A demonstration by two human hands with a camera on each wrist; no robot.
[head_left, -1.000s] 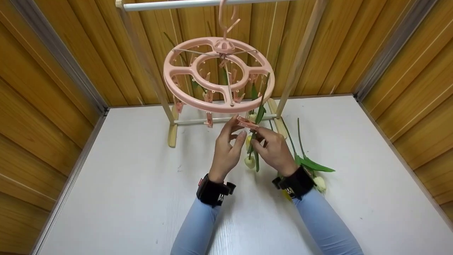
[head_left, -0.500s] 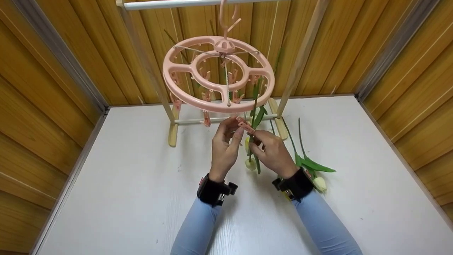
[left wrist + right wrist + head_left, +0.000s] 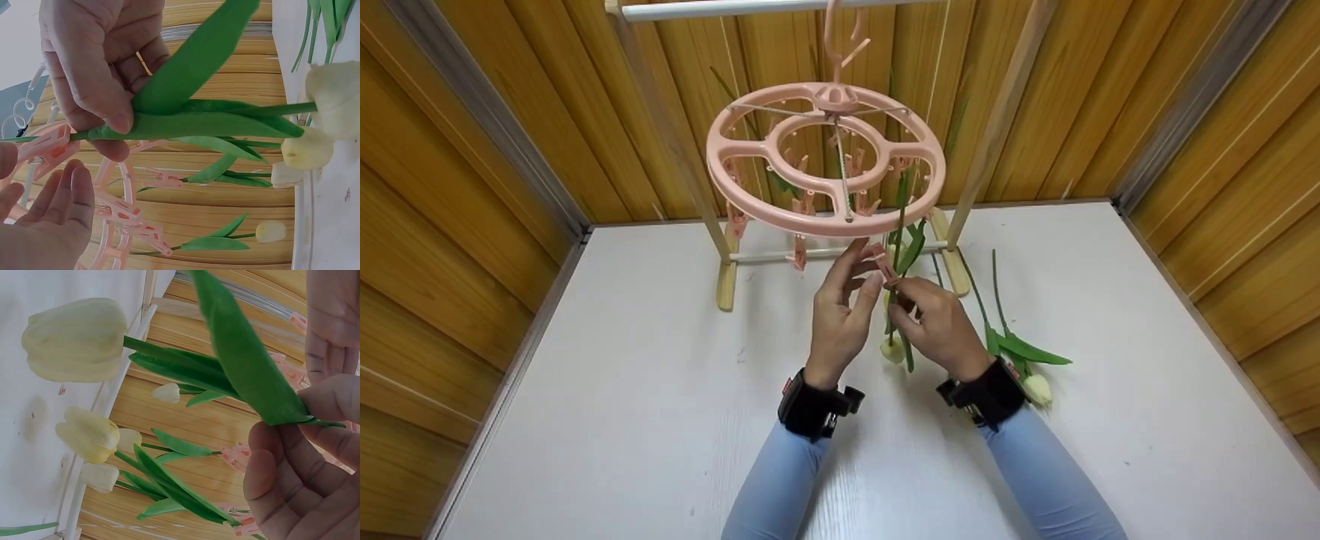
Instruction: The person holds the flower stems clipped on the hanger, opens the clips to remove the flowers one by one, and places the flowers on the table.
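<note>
Right hand [image 3: 937,326] pinches the tulip stem [image 3: 185,125]. Left hand [image 3: 840,315] grips a pink clip [image 3: 883,264]. Only the head view shows the round hanger [image 3: 825,159]; no writing is readable.

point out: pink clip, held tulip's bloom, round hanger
pink clip [image 3: 883,264], head view, on its body between the two hands.
tulip bloom [image 3: 892,349], head view, on the pale flower head.
round hanger [image 3: 750,206], head view, on its outer rim.
</note>
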